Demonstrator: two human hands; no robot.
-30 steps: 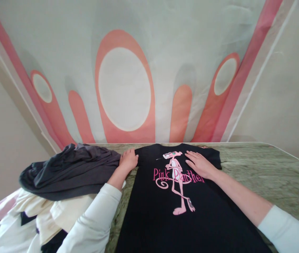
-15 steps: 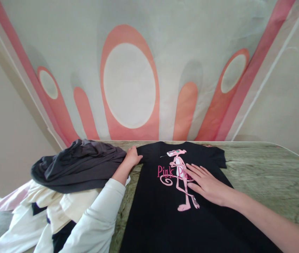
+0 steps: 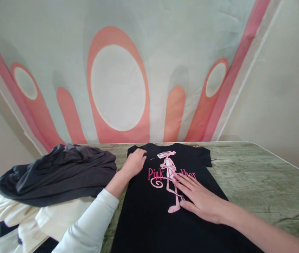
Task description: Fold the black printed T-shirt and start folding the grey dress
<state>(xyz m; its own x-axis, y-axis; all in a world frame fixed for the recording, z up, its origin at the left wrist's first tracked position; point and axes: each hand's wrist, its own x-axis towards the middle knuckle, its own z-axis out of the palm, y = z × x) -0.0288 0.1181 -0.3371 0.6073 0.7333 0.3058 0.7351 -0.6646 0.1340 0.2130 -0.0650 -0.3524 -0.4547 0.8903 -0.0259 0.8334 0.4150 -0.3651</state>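
A black T-shirt with a pink cartoon print and pink lettering lies flat, front up, on a green wood-grain table. My left hand rests palm down on the shirt's left shoulder, fingers loosely together. My right hand lies flat on the middle of the print, fingers stretched out and spread. Neither hand holds anything.
A pile of clothes sits at the table's left: a dark grey garment on top of cream and white ones. A cloth backdrop with orange and pink shapes hangs behind the table. Bare tabletop lies to the shirt's right.
My right hand has slid down the shirt from the right chest to the middle of the print. My left hand has moved from the shirt's edge onto its left shoulder.
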